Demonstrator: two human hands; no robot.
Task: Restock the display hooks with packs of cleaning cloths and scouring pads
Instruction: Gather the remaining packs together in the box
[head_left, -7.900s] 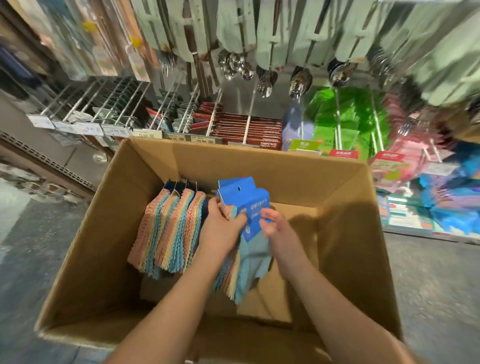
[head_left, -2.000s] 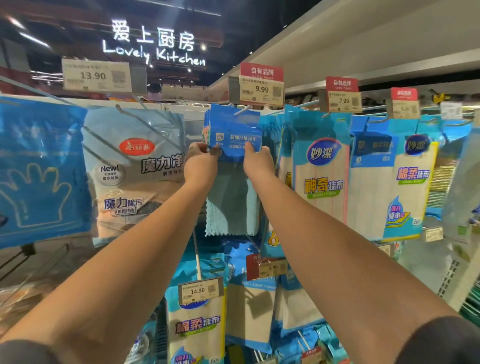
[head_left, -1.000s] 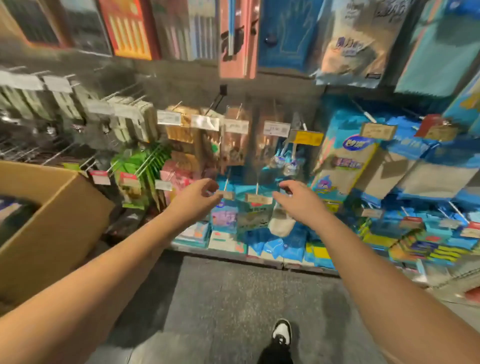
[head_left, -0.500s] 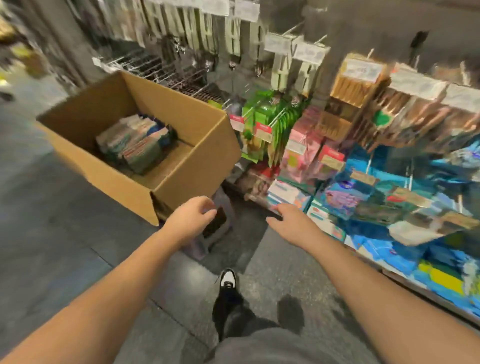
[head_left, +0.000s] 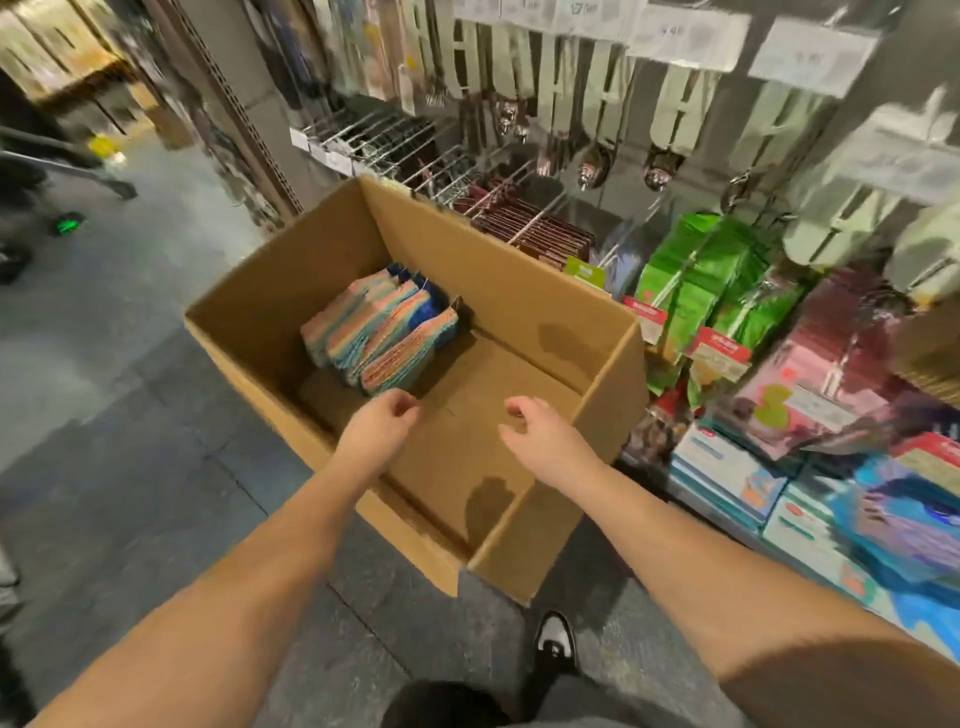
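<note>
An open cardboard box (head_left: 530, 291) stands on the floor by the shelving. Inside, against its left wall, lies a row of cleaning cloth packs (head_left: 376, 332) in striped pastel colours with blue header cards. My left hand (head_left: 382, 423) hovers over the box's near edge, just below the packs, fingers loosely curled and holding nothing. My right hand (head_left: 537, 434) hangs over the bare box bottom, also loosely curled and holding nothing.
Display hooks behind the box carry hanging spoons (head_left: 587, 166), dark red packs (head_left: 530, 231), green packs (head_left: 711, 280) and pink packs (head_left: 831, 374). Blue and white packs (head_left: 727, 467) fill the low shelf at right. My shoe (head_left: 556, 642) stands on the grey floor (head_left: 119, 415).
I have turned from the hooks to the box and stepped closer. Both hands, holding nothing, have moved from beside the box to over its opening.
</note>
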